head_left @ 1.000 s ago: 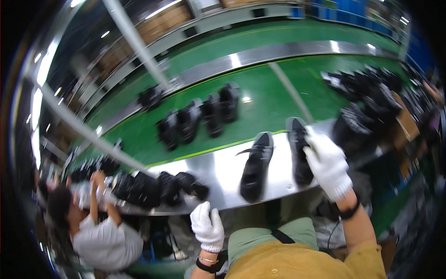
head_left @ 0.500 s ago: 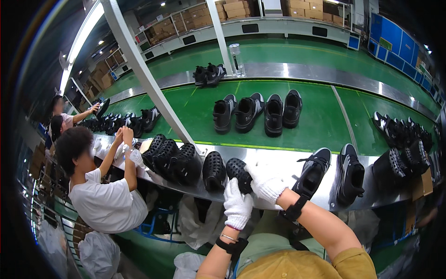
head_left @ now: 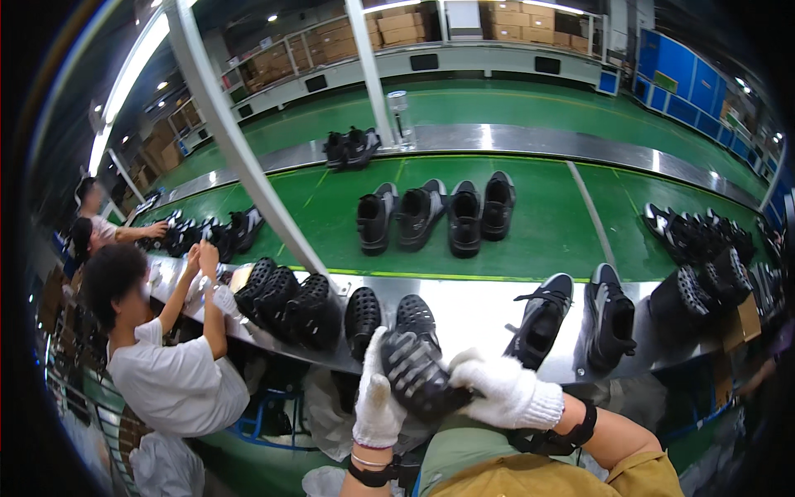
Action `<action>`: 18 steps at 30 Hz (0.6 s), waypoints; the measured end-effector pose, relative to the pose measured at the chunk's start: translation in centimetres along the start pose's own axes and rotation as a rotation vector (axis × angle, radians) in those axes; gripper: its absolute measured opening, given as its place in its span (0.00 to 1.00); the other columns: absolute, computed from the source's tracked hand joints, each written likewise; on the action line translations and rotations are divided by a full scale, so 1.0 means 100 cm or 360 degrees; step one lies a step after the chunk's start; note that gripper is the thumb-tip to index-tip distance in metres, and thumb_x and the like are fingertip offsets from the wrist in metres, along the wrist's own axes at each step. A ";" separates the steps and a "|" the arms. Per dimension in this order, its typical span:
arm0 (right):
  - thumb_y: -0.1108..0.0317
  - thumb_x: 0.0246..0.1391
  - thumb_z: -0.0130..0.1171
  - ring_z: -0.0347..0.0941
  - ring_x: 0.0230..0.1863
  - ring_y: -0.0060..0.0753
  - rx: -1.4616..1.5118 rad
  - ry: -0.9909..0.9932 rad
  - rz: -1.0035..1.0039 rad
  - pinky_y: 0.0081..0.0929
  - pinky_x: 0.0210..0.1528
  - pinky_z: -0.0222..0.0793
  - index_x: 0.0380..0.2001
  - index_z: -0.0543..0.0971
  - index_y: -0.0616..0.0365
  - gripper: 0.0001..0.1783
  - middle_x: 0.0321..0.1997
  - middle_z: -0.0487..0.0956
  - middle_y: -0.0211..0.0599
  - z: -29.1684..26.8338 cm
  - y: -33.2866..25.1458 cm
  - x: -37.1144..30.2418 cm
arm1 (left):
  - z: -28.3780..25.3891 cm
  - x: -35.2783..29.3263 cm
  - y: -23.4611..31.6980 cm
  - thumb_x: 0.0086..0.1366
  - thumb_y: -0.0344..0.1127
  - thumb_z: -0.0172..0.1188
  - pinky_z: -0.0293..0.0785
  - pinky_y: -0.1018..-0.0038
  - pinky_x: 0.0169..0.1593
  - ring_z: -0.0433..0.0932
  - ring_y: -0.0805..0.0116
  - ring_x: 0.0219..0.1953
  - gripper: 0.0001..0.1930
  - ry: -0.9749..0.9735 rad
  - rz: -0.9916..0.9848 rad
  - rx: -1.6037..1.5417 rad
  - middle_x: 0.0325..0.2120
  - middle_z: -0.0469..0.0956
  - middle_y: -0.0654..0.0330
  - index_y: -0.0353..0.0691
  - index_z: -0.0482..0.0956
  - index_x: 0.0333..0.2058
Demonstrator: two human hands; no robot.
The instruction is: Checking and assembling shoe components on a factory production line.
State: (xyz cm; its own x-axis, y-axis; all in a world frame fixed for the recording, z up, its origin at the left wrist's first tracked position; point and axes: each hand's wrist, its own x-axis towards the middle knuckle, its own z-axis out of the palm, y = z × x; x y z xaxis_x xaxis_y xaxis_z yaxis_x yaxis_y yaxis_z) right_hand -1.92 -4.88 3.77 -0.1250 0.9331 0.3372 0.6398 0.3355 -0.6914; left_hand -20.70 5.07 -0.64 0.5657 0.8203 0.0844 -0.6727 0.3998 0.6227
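Both my hands wear white knitted gloves. Between them, above the front edge of the metal ledge, is a black toe-shaped piece with rows of slots. My left hand supports its left side, fingers pointing up along it. My right hand grips its right end, fingers curled around the edge. Just behind stand two similar black perforated pieces: one partly covered by the held piece, another left of it. Right of my hands, a black sneaker with a grey toe stands beside another sneaker.
Several perforated pieces crowd the metal ledge to the left, near a seated person in white. A slanted post rises there. Several sneakers stand on the green belt; more shoes stand right.
A perforated piece has come off the ledge toward me, now between both hands. My right hand has moved down and nearer. The scene has shifted slightly left in view.
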 end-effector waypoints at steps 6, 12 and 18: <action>0.61 0.55 0.70 0.77 0.54 0.48 0.0549 -0.0101 0.0619 0.34 0.58 0.72 0.64 0.69 0.54 0.35 0.54 0.78 0.49 -0.025 -0.003 -0.052 | 0.041 0.005 -0.033 0.59 0.31 0.64 0.80 0.56 0.52 0.80 0.56 0.45 0.37 0.0285 -0.0201 0.0001 0.43 0.76 0.51 0.37 0.58 0.66; 0.63 0.50 0.74 0.78 0.45 0.27 0.0524 0.0783 0.0757 0.26 0.48 0.76 0.55 0.74 0.63 0.31 0.46 0.80 0.39 -0.022 -0.002 -0.099 | 0.078 0.015 -0.090 0.70 0.45 0.56 0.75 0.71 0.50 0.77 0.68 0.43 0.23 -0.0111 0.0004 0.1262 0.41 0.77 0.58 0.34 0.70 0.55; 0.66 0.49 0.72 0.77 0.31 0.20 0.0634 0.1019 0.1351 0.21 0.32 0.77 0.46 0.78 0.61 0.22 0.34 0.80 0.32 -0.078 -0.002 -0.178 | 0.084 0.076 -0.107 0.66 0.41 0.62 0.76 0.70 0.50 0.80 0.63 0.45 0.28 -0.0497 -0.0372 0.1947 0.50 0.78 0.51 0.34 0.71 0.61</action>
State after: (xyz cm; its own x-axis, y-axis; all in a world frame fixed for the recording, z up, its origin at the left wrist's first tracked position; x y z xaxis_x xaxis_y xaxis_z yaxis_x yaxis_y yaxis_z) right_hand 6.10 -22.59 2.93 0.7180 0.6793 -0.1518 0.0321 -0.2501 -0.9677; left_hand -5.22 3.55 -0.16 0.8093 0.5854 -0.0486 0.2369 -0.2495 0.9389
